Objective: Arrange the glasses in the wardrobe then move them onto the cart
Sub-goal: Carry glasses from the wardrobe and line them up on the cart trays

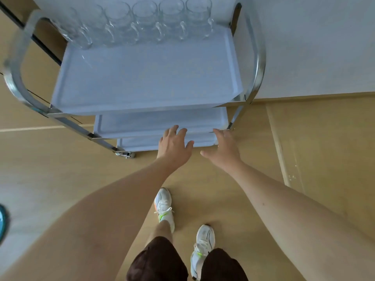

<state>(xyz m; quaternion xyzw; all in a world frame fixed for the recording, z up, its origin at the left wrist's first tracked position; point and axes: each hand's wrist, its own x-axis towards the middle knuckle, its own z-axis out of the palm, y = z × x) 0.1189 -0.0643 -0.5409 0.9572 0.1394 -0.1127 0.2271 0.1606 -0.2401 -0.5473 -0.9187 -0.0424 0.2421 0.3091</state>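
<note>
Head view: we see both hands, left hand and right hand, spread, empty; roughly 6 glasses line cart top tray.

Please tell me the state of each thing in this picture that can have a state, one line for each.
glass mugs: upright, in one row at the far edge of the top shelf
top shelf: near part bare
middle shelf: visible part bare
left hand: open, holds nothing
right hand: open, holds nothing
cart: stands on the floor by the wall
</note>
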